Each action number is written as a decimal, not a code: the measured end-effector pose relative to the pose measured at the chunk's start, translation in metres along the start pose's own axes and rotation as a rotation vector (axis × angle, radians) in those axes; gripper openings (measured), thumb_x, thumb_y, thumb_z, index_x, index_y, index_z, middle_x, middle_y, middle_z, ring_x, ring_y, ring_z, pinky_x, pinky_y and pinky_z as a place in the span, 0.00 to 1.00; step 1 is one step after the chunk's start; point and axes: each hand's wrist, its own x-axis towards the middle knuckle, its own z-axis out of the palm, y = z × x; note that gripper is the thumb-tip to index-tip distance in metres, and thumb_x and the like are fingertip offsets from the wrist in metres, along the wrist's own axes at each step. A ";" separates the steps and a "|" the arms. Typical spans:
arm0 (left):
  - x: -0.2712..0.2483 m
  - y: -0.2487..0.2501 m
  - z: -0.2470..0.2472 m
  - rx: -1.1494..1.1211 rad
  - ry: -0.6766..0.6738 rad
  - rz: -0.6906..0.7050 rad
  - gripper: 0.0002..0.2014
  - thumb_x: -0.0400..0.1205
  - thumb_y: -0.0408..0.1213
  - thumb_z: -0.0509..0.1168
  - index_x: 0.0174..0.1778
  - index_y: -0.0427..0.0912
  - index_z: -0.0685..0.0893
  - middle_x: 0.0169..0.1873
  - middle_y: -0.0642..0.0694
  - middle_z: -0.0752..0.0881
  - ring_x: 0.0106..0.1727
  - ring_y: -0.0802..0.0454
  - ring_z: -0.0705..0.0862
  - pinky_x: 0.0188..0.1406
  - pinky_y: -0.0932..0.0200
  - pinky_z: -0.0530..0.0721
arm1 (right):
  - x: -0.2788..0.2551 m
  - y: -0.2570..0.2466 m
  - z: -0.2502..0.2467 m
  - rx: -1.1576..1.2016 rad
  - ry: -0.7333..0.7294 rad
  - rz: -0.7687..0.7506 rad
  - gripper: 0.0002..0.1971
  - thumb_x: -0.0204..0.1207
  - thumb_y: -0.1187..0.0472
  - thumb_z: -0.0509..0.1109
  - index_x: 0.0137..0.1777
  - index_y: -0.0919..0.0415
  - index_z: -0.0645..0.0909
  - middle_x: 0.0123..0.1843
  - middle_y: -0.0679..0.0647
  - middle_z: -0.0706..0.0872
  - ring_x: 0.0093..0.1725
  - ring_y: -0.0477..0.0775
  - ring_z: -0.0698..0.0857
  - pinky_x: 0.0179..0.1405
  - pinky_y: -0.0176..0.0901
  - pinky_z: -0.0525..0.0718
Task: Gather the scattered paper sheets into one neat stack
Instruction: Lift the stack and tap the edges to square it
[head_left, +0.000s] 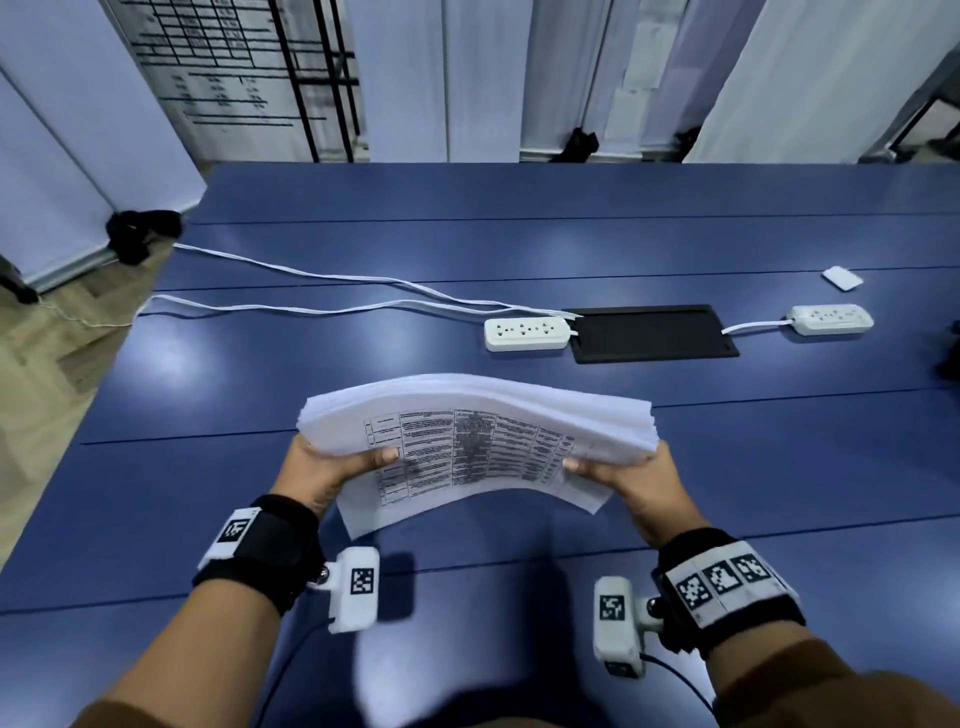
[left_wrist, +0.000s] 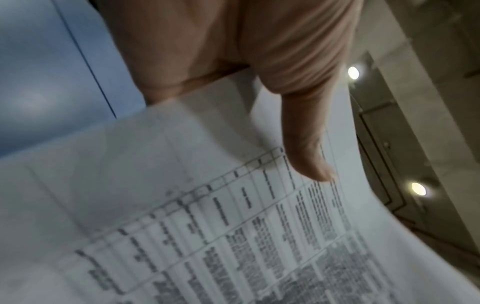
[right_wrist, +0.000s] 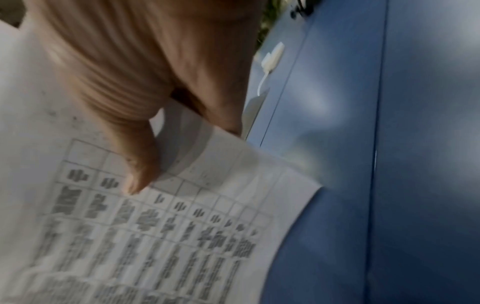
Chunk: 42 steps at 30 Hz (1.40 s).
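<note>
Only my head view showed the whole paper stack (head_left: 475, 441), lifted above the tabletop's (head_left: 727, 467) near middle, power strips (head_left: 525, 333) beyond. Wrist views showed thumbs on the printed top sheet: my left hand (head_left: 332, 467) and right hand (head_left: 631, 480) each clamped one end.

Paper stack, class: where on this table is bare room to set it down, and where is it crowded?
Bare blue table lies under the paper stack held by the left hand and right hand. Crowded beyond: power strips, cables, black panel.
</note>
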 end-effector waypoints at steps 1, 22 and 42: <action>0.000 -0.001 0.004 -0.011 0.018 0.009 0.29 0.50 0.33 0.84 0.48 0.38 0.87 0.44 0.47 0.92 0.43 0.56 0.90 0.42 0.64 0.87 | 0.000 0.002 0.002 -0.005 0.019 -0.003 0.17 0.62 0.81 0.78 0.49 0.66 0.87 0.49 0.60 0.92 0.49 0.58 0.89 0.58 0.58 0.87; 0.007 0.004 -0.027 0.013 -0.141 -0.046 0.39 0.41 0.46 0.88 0.48 0.37 0.87 0.43 0.45 0.92 0.43 0.53 0.89 0.45 0.61 0.88 | 0.005 -0.014 -0.024 -0.046 -0.129 0.009 0.20 0.57 0.82 0.78 0.49 0.68 0.87 0.46 0.57 0.93 0.45 0.51 0.91 0.42 0.39 0.88; 0.005 -0.005 -0.006 -0.085 -0.014 0.010 0.22 0.52 0.36 0.84 0.42 0.38 0.92 0.41 0.47 0.92 0.42 0.56 0.90 0.44 0.64 0.87 | 0.012 -0.002 -0.014 0.007 -0.056 0.018 0.21 0.56 0.80 0.79 0.49 0.66 0.87 0.46 0.55 0.93 0.46 0.51 0.90 0.47 0.45 0.90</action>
